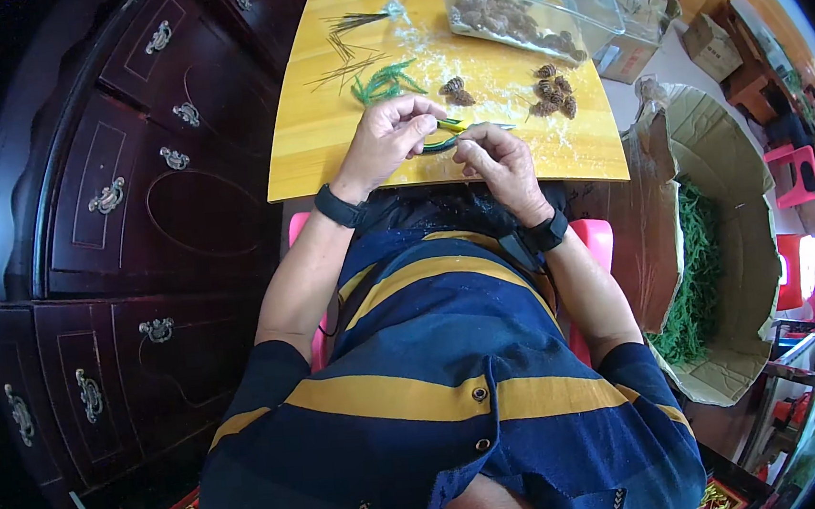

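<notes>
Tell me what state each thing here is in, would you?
Left hand: thumb and fingers curled; contents unclear.
Right hand: fingers curled; contents unclear.
Yellow-and-green hand tool: partly hidden behind the hands.
Table: speckled white.
Green sprigs: loosely piled.
Clear tub: partly filled with brown cones.
Cardboard box: open, holding green foliage.
Dark drawers: shut.

Green sprigs point(383, 85) beyond left hand point(386, 139)

and there's the cutting tool point(458, 126), yellow and green at the handles, lying near the table's point(323, 156) front edge, partly hidden by the hands, silver tip pointing right; just beyond the left hand point(387, 139), green sprigs point(386, 82) sprawl in a loose, feathery cluster.
</notes>
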The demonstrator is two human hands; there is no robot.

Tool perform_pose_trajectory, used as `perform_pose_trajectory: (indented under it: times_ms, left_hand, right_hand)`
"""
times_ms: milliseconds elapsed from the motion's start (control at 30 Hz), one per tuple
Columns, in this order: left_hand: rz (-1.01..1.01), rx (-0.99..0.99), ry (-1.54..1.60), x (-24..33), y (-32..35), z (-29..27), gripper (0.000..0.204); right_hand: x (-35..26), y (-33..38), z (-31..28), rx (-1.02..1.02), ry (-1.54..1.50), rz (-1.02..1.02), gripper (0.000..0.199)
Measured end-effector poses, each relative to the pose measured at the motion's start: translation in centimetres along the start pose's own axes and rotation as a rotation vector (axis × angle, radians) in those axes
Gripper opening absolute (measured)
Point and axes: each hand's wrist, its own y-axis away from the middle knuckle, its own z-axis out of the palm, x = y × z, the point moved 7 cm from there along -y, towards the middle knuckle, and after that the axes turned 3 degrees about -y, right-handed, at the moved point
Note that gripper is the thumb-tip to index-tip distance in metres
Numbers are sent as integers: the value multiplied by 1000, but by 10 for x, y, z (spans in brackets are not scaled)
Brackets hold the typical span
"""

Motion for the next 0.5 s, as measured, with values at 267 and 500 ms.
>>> perform_pose_trajectory:
  times_ms: [267, 500]
  left_hand:
    - [37, -35, -44, 1, 3, 9, 12]
    - [93, 31, -15, -3, 3, 10, 5]
  right_hand:
    - [1, 0, 1, -76, -165, 66, 18]
    - [-1, 0, 2, -73, -214, 32, 19]
